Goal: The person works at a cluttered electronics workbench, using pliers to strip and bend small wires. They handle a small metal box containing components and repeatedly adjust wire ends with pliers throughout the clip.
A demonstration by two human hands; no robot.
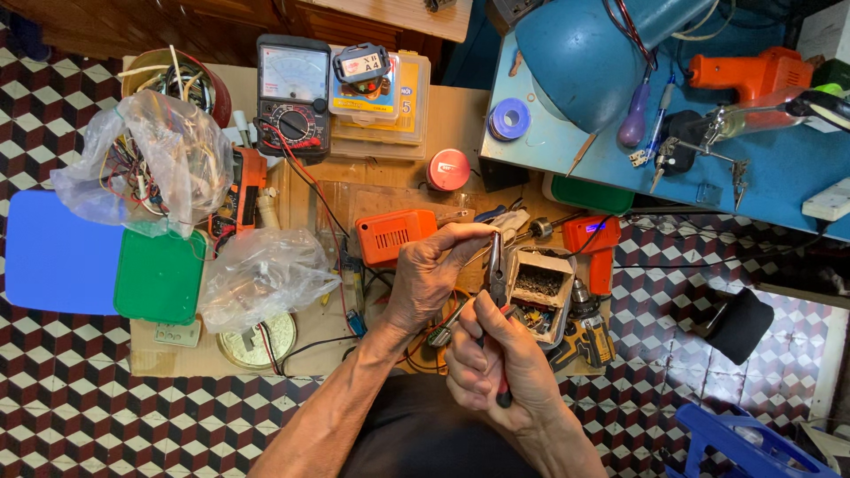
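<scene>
My right hand (496, 358) grips a pair of pliers (497, 274) by its red-and-black handles, jaws pointing up and away from me. My left hand (432, 270) is curled just left of the jaws, its fingertips pinching something small at the plier tips; what it is I cannot tell. Both hands hover over the front of a cluttered wooden bench (460, 119). A small open cardboard box of tiny metal parts (540, 283) lies right beside the pliers. An orange plastic device (394, 235) sits just beyond my left hand.
An analog multimeter (293, 93), clear parts boxes (381, 106), two plastic bags (155, 155) of wires, a green box (161, 276), a blue lid (57, 252) and a red round tin (449, 169) crowd the bench. To the right stand a blue lamp (580, 57), an orange glue gun (753, 75) and an orange drill (595, 248).
</scene>
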